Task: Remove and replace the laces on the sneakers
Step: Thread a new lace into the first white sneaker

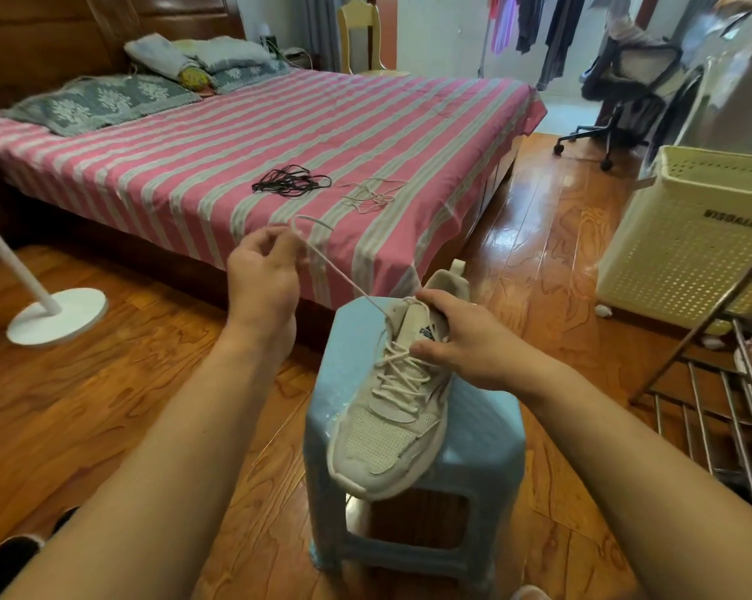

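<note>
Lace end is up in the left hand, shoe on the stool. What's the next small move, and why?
Probably keep drawing the white lace up and left until it slips free of the top eyelet. The left hand pinches its end, it runs taut to the sneaker, and the right hand grips the collar to steady it on the blue stool. The lower rows are still laced.

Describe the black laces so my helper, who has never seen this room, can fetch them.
Find the pink-and-grey striped bed sheet. Near its foot end lies a loose bundle of thin black laces. Just right of it lies a tangle of pale cream laces; the one wanted is dark, the other nearly matches the sheet.
</note>
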